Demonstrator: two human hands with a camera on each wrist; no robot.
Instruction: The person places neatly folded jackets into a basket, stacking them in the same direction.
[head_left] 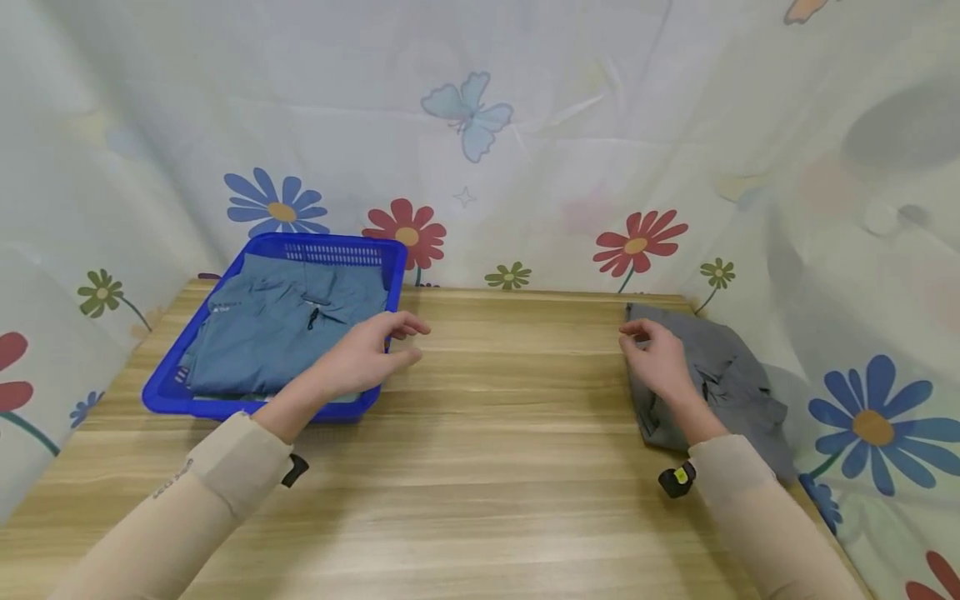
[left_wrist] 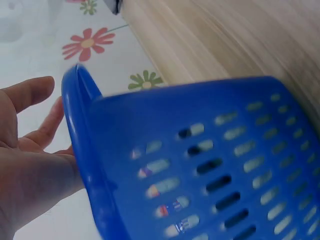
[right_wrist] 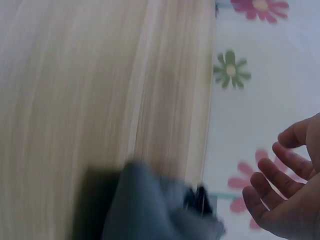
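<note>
A blue plastic basket [head_left: 157, 398] with slotted walls stands on the left of the table. Folded blue-grey clothing [head_left: 262, 333] with a small zipper pull lies inside it. My left hand [head_left: 367, 354] is over the basket's right rim, fingers loosely bent, nothing held. The left wrist view shows the basket's slotted wall [left_wrist: 150, 115] close beside that hand. At the right, my right hand [head_left: 660, 358] hovers over a dark grey folded garment [head_left: 738, 383], its fingers relaxed and holding nothing. In the right wrist view a corner of the grey garment [right_wrist: 150, 210] shows below the fingers.
The wooden table [head_left: 495, 433] stretches between the basket and the grey garment. A white curtain [head_left: 540, 183] printed with flowers and a butterfly hangs along the back and both sides, close to the table's edges.
</note>
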